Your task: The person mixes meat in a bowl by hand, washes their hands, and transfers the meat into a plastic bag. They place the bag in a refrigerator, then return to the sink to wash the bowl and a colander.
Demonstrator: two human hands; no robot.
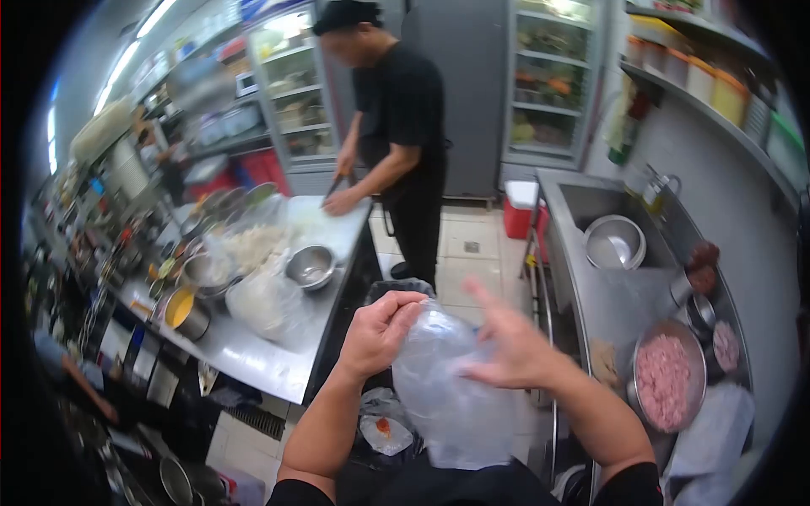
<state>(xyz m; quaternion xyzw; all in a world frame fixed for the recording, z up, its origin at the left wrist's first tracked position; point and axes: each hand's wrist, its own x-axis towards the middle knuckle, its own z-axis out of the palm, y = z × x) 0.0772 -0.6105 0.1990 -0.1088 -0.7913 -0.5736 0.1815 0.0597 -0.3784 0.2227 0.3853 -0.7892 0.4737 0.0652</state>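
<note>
A clear plastic bag (451, 388) hangs in front of my body, its lower end near my dark apron. My left hand (384, 333) pinches the bag's top corner with the fingers closed. On the other side of the bag, my right hand (516, 341) is spread, thumb and fingers apart, slightly blurred by motion. Its thumb overlaps the face of the bag in this view. Below the bag stands a bin with a dark liner (401, 291), and a crumpled bag with an orange-red smear (384, 428) lies low beside it.
At left, a steel table (278, 363) bears bagged white food (261, 291), a steel bowl (310, 266) and a yellow-filled pot (187, 314). A co-worker (405, 118) cuts at its far end. At right, a sink counter (603, 312) holds a bowl of pink meat (664, 379).
</note>
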